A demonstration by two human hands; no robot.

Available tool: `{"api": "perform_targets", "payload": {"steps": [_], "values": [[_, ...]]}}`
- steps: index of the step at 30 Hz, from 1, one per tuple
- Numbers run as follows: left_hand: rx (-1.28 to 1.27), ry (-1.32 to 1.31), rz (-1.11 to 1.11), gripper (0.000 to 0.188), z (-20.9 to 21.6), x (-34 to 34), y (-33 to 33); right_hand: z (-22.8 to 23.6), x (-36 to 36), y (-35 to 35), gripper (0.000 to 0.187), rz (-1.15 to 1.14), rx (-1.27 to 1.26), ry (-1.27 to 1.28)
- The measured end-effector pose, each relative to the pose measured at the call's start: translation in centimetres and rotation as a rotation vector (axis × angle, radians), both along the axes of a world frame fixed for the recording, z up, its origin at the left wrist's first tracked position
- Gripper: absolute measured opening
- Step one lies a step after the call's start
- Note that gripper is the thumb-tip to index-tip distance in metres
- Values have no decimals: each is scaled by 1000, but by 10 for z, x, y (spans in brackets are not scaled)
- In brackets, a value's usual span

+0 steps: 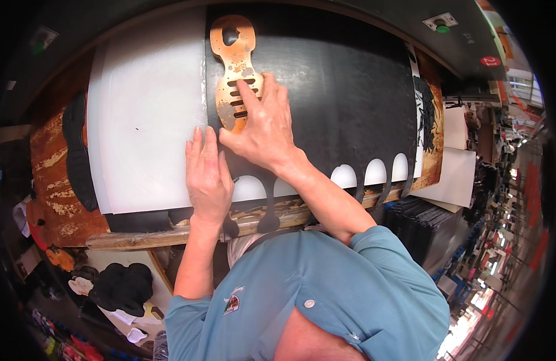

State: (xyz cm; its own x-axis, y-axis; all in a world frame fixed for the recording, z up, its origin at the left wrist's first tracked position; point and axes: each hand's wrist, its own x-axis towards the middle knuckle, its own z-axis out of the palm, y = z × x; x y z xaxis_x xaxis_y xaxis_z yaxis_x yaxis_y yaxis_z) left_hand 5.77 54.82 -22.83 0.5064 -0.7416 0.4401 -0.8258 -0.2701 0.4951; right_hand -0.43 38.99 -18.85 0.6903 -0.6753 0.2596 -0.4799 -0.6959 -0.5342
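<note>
An orange, sole-shaped cutting die lies lengthwise on a black sheet, close to that sheet's left edge. It has an oval hole at its far end and several dark slots across its near half. My right hand grips the die's near half, index finger by the slots and thumb at the near end. Stretched fingers of my left hand lie flat near the seam between the black sheet and a white sheet, just short of the die. Rounded cut-outs run along the black sheet's near edge, leaving thin strips hanging.
A dark machine beam with green buttons spans the far side. The worn wooden board carries black pieces at its left. Stacked black sheets stand at the right, and black pieces pile up at lower left.
</note>
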Motion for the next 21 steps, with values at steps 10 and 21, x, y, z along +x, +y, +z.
{"api": "perform_targets", "payload": {"steps": [10,21], "values": [[-58,45,22,52,1,0,-2,-6,4,7,85,19,-31,-50],[-157,187,-308,17,5,-115,42,-14,-114,-20,69,395,159,-438]]}}
